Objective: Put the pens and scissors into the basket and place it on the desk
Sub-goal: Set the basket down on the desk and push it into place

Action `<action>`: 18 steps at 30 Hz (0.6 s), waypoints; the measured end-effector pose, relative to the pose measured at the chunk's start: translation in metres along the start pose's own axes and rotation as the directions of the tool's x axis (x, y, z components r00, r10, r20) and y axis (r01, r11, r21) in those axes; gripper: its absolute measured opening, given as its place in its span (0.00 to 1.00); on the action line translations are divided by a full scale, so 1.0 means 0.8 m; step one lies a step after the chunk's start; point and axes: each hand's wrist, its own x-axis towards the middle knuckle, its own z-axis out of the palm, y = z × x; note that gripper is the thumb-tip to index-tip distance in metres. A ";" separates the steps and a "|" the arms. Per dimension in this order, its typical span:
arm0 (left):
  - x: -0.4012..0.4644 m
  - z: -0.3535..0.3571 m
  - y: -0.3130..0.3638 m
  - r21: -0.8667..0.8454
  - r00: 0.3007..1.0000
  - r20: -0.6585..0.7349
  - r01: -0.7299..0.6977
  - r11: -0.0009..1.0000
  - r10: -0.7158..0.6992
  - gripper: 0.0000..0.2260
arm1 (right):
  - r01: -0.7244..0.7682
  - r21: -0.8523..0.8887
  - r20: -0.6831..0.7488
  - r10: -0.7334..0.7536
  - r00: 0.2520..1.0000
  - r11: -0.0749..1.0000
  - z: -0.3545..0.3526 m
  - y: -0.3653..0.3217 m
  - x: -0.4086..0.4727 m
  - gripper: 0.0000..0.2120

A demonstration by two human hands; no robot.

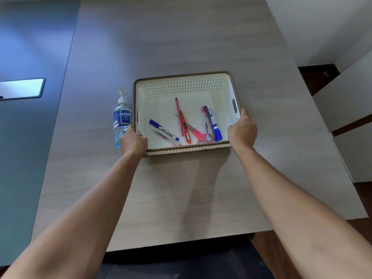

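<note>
On the pale wood-grain table (pixel 181 188) sits the cream perforated plastic basket (pixel 181 88), left hand (pixel 133 142) and right hand (pixel 242 130) grasping its near corners. Pink-handled scissors (pixel 198 133) and pens (pixel 164 132) already inside; only letting go seems left.

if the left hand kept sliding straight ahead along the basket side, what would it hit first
Most likely the sanitizer bottle: it stands just beyond the left hand, close beside the basket wall, though depth is hard to judge.

Pump bottle (pixel 121 123) label reads "ALSOF"; pen print illegible.
</note>
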 end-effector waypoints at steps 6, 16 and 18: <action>0.015 0.002 0.013 0.062 1.000 -0.011 -0.023 0.998 0.024 0.08 | 0.010 0.016 -0.029 -0.010 1.000 1.000 0.005 -0.007 0.012 0.15; 0.053 0.008 0.035 0.083 0.998 -0.049 -0.033 0.996 0.037 0.13 | 0.007 0.009 -0.053 -0.006 0.999 1.000 0.015 -0.027 0.048 0.14; 0.066 0.010 0.045 0.095 0.998 -0.055 -0.031 0.995 0.037 0.14 | 0.001 0.012 -0.059 -0.001 0.998 1.000 0.020 -0.034 0.060 0.14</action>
